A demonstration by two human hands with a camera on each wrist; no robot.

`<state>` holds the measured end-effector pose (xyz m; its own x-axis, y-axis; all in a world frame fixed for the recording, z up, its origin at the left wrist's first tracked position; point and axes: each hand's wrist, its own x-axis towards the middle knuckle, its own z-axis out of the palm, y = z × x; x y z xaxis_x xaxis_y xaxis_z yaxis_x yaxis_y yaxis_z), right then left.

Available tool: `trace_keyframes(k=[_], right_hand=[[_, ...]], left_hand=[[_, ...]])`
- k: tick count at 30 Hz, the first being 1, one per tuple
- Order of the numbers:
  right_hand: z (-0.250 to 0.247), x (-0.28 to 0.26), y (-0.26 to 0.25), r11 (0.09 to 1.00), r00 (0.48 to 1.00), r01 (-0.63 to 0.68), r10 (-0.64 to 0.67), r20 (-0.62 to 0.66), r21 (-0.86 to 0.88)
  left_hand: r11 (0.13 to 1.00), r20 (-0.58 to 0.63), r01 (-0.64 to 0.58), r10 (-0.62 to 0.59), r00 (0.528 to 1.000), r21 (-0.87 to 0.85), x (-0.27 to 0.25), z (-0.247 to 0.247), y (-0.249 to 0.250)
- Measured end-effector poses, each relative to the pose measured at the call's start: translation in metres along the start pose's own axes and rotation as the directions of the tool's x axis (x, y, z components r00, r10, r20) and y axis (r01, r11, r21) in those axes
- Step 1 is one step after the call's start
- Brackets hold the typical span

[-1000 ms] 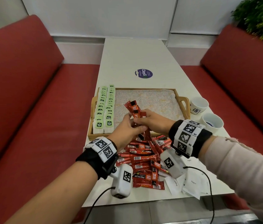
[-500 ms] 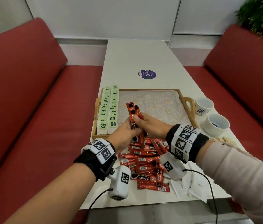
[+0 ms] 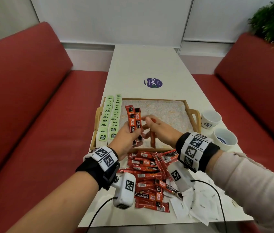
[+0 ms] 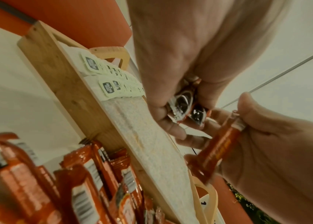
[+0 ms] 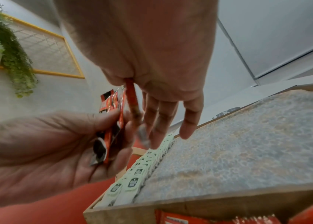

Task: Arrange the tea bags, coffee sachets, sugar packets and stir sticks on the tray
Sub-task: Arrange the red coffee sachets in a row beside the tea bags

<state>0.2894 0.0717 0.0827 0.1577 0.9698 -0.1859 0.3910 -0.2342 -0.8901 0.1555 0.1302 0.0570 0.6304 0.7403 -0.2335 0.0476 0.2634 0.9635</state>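
Since the earlier frame our right hand (image 3: 159, 130) has drawn one coffee sachet (image 3: 152, 138) clear of the bundle (image 3: 134, 121) gripped upright by our left hand (image 3: 126, 138) above the tray (image 3: 193, 115); we should lay it flat beside the tea bags (image 3: 111, 118).

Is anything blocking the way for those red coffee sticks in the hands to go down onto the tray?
Nothing visible does. The left hand holds a few coffee sachets and the right hand holds one sachet, all above the tray. Its lined floor beside the tea bags lies bare.
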Motion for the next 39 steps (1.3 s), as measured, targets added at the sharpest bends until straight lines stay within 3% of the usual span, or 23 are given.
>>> trace_keyframes(k=[5,9,12,15,18,23,33,39], right_hand=[[-0.006,-0.004,-0.001,0.994,0.990,-0.002,0.019,-0.142,0.113],[-0.004,-0.013,-0.007,0.998,0.993,-0.047,0.043,-0.114,-0.036],[-0.002,-0.017,-0.013,0.997,0.997,-0.075,0.074,-0.026,-0.012],[0.000,-0.019,-0.018,0.981,0.996,-0.093,0.092,-0.013,-0.169],[0.002,-0.022,-0.024,0.951,0.999,-0.053,0.052,-0.012,-0.304],[0.014,-0.026,-0.026,0.922,0.998,-0.009,-0.019,-0.067,-0.387],[0.038,-0.031,-0.033,0.918,0.994,-0.062,0.023,-0.102,-0.392],[0.036,-0.033,-0.030,0.966,0.983,-0.081,0.037,-0.179,-0.244]], left_hand=[[0.999,-0.107,0.033,-0.036,0.994,-0.034,-0.005,0.000,0.000],[0.998,-0.100,0.059,-0.060,0.993,-0.019,-0.013,0.003,0.004],[0.998,-0.095,0.062,-0.063,0.993,-0.016,-0.018,0.002,0.005],[0.997,-0.089,0.068,-0.070,0.994,-0.029,-0.020,-0.003,0.009],[0.999,-0.075,0.038,-0.039,0.996,-0.010,-0.018,-0.011,0.017],[0.998,-0.045,-0.005,0.008,0.999,0.067,-0.025,-0.025,0.021],[0.960,0.064,-0.092,0.078,0.995,0.264,-0.036,-0.047,0.017],[0.954,-0.003,-0.130,0.136,0.991,0.271,-0.034,-0.055,0.012]])
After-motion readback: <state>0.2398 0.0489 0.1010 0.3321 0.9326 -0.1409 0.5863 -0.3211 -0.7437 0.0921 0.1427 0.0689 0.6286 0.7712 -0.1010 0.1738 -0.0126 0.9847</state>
